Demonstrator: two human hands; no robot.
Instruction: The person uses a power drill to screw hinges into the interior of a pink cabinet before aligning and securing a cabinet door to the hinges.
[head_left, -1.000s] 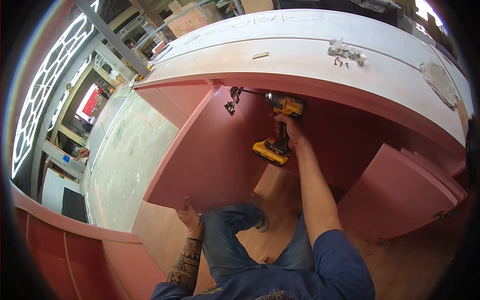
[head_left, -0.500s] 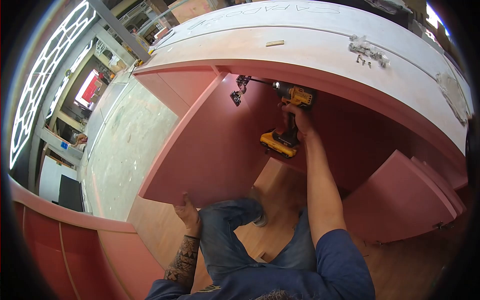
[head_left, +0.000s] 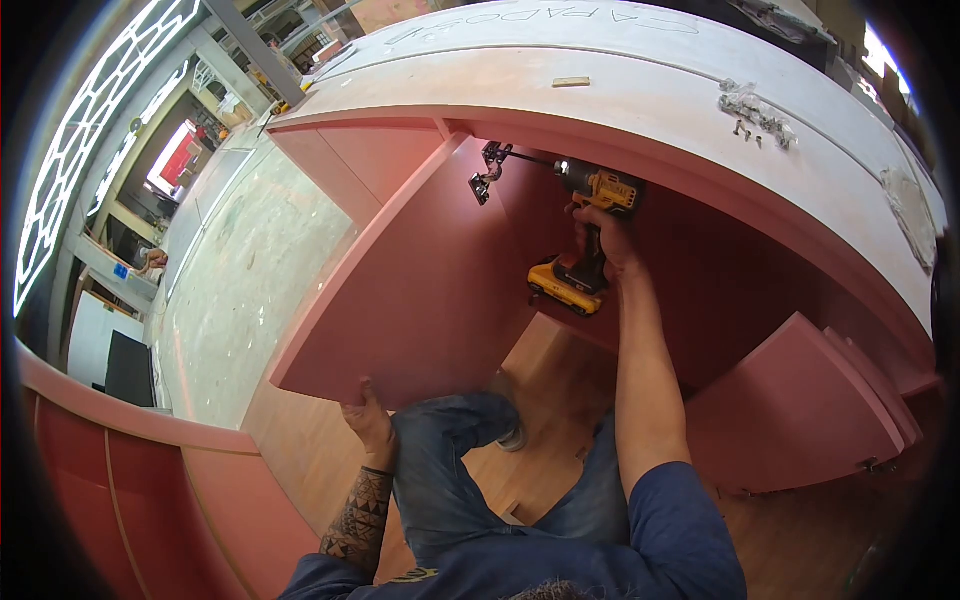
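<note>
My right hand [head_left: 606, 240] is wrapped round the grip of a yellow and black cordless drill [head_left: 612, 188], held level inside a curved pink cabinet. The drill's long, thin bit [head_left: 533, 157] points left, and its tip meets a dark metal hinge [head_left: 487, 178] near the top of a pink door panel [head_left: 400, 270]. Whether a screw sits at the tip, I cannot make out. At the panel's lower edge, my left hand [head_left: 370, 420] grips the board, thumb on the near face and the other fingers mostly hidden.
On the white cabinet top [head_left: 480, 75] lie a small wooden strip [head_left: 571, 82], a bag of hardware [head_left: 752, 108] with loose pieces, and a clear plastic packet [head_left: 905, 215]. More pink panels [head_left: 800, 420] lean at the right. A pink unit [head_left: 220, 500] stands at lower left.
The view has shifted slightly. The drill bit stays at the hinge, and my left hand keeps its hold on the door panel's lower edge.
</note>
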